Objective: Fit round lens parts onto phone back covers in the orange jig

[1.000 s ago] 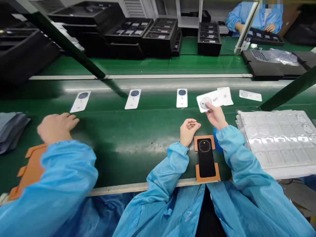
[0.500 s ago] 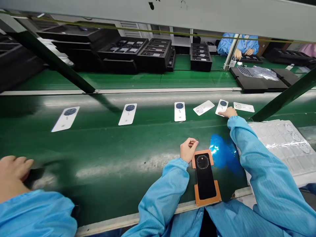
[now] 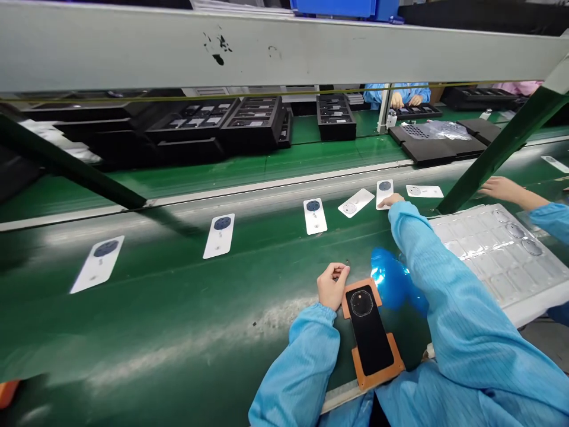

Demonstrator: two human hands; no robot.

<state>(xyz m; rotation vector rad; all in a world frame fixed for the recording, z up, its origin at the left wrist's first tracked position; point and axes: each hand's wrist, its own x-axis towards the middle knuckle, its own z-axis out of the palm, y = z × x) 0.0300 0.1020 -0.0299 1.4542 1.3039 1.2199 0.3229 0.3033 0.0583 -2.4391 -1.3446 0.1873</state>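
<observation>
My right hand (image 3: 392, 201) reaches forward to a white card (image 3: 384, 187) with a dark round patch, fingers closed on its lower edge. My left hand (image 3: 331, 286) rests beside the orange holder (image 3: 377, 378), its thumb and fingertips pinched together. A tiny dark speck shows at those fingertips; I cannot make out what it is. In the holder lies a black phone (image 3: 372, 338), its round camera area at the far end. Crumpled shiny blue film (image 3: 391, 276) lies right of the holder, partly under my right sleeve.
Several similar cards, including one at left (image 3: 95, 270), lie along the green belt (image 3: 178, 332). A clear plastic tray (image 3: 502, 261) stands at right, near another person's hand (image 3: 504, 188). Slanted green posts (image 3: 498, 160) and a grey beam (image 3: 267, 53) cross ahead; black trays (image 3: 253, 121) stand beyond.
The view has tilted and shifted. A co-worker's hand at the left has gone out of view, and another person's hand has appeared at the right. My hands keep about the same places.
</observation>
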